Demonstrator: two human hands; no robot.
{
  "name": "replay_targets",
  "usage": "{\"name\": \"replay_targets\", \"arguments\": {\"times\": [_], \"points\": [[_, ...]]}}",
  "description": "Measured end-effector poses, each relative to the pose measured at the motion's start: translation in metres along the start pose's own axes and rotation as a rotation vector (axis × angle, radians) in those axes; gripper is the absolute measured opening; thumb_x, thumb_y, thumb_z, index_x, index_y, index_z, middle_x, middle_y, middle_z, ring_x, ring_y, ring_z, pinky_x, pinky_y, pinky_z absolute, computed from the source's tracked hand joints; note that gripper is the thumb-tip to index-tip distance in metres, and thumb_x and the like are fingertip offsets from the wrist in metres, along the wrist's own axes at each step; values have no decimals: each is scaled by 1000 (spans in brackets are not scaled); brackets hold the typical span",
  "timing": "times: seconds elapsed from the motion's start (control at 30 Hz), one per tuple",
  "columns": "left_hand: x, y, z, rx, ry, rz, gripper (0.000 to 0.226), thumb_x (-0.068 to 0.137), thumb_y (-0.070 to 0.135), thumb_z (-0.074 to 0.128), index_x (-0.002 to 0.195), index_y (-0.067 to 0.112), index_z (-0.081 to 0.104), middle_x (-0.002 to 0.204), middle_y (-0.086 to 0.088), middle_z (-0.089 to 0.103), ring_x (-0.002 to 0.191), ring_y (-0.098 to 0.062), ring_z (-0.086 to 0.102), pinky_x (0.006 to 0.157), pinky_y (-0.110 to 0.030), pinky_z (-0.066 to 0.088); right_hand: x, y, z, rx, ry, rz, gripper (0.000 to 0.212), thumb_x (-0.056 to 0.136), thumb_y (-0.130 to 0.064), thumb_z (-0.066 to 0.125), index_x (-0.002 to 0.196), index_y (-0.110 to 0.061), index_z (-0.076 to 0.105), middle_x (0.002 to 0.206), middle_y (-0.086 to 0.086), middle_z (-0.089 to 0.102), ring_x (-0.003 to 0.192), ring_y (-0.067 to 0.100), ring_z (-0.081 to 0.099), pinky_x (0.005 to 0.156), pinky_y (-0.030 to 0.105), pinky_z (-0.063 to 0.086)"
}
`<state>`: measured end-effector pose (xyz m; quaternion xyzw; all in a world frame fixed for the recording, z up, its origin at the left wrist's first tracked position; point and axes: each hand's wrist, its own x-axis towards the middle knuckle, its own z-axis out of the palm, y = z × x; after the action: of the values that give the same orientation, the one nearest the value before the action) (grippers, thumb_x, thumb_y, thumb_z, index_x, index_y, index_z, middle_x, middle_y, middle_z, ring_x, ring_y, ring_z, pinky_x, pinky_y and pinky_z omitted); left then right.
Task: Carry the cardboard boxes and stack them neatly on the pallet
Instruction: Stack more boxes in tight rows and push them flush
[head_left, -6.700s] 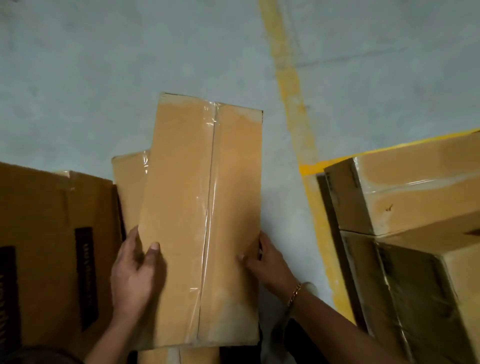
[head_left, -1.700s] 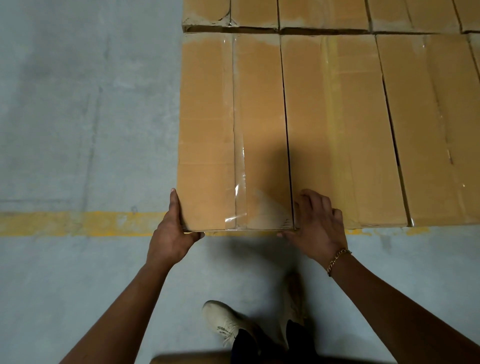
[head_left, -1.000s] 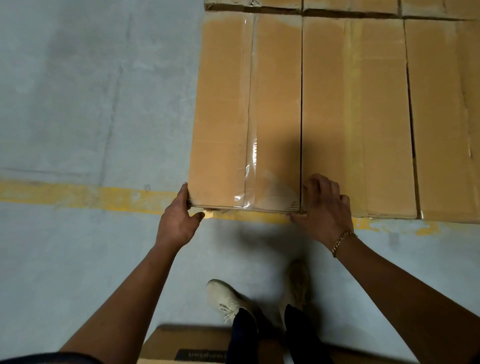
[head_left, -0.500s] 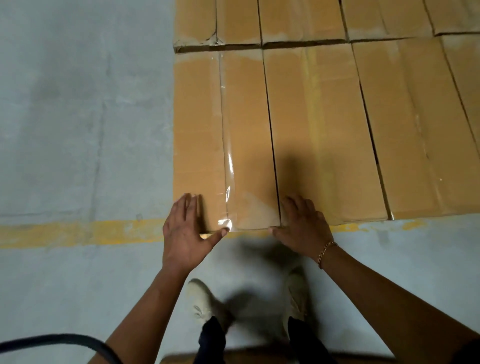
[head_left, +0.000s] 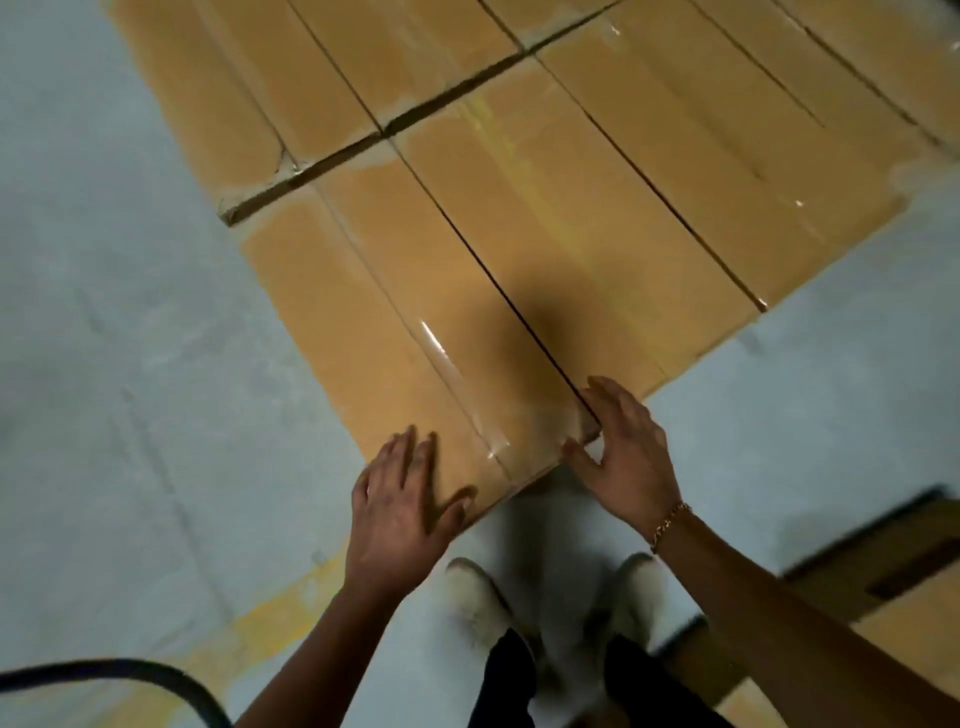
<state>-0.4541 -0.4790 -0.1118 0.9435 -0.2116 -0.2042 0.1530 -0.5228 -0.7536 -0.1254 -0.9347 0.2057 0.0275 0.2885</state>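
Observation:
A long taped cardboard box (head_left: 395, 322) lies flat as the leftmost of a row of like boxes (head_left: 597, 218) laid side by side; the pallet beneath them is hidden. My left hand (head_left: 405, 499) lies flat with straight fingers on the box's near left corner. My right hand (head_left: 623, 457) is spread over the near right corner, fingers on the seam with the neighbouring box and thumb at the near edge. Neither hand grips anything.
A second row of boxes (head_left: 322, 67) lies beyond the first. Grey concrete floor (head_left: 130, 312) with a yellow painted line (head_left: 270, 618) lies to the left. My shoes (head_left: 478, 597) stand just short of the boxes. Another carton (head_left: 883, 577) sits at the right, a dark curved hose (head_left: 130, 675) at bottom left.
The carried box has been set down at the row's left end. My left hand moved from its side edge onto its top, now lying flat. The view has tilted.

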Motion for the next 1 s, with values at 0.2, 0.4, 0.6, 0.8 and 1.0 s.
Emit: {"name": "replay_targets", "arguments": {"times": [0.2, 0.4, 0.6, 0.8, 1.0], "points": [[26, 58, 10, 81, -77, 265, 80, 96, 72, 31, 162, 27, 27, 169, -4, 25, 155, -27, 22, 120, -52, 28, -81, 32, -7, 58, 40, 273, 70, 86, -65, 45, 144, -26, 49, 158, -2, 39, 141, 23, 42, 104, 47, 41], [29, 127, 55, 248, -212, 600, 82, 96, 69, 34, 156, 13, 40, 160, -16, 40, 148, -37, 34, 113, -52, 35, -193, 95, -24, 80, 187, 597, 67, 90, -57, 56, 148, -27, 46, 159, -4, 38, 144, 21, 39, 107, 46, 38], [-54, 173, 102, 234, -305, 821, 83, 91, 65, 41, 148, 6, 52, 154, -21, 47, 140, -42, 46, 108, -56, 43, -345, 101, -12, 174, 315, 881, 83, 80, -73, 35, 148, -27, 44, 156, -4, 40, 143, 21, 39, 108, 48, 40], [-166, 157, 144, 248, -469, 917, 87, 88, 72, 37, 155, 17, 44, 163, -9, 37, 150, -32, 34, 112, -52, 37, -494, 64, 46, 309, 355, 1068, 72, 85, -63, 47, 147, -28, 43, 153, -5, 43, 139, 21, 44, 105, 46, 43], [-240, 125, 175, 412, -709, 941, 99, 81, 82, 20, 161, 24, 30, 169, -1, 24, 154, -24, 22, 117, -48, 30, -594, 22, 109, 490, 399, 1264, 62, 91, -51, 64, 145, -28, 45, 148, -6, 47, 125, 23, 54, 102, 47, 47]]}}
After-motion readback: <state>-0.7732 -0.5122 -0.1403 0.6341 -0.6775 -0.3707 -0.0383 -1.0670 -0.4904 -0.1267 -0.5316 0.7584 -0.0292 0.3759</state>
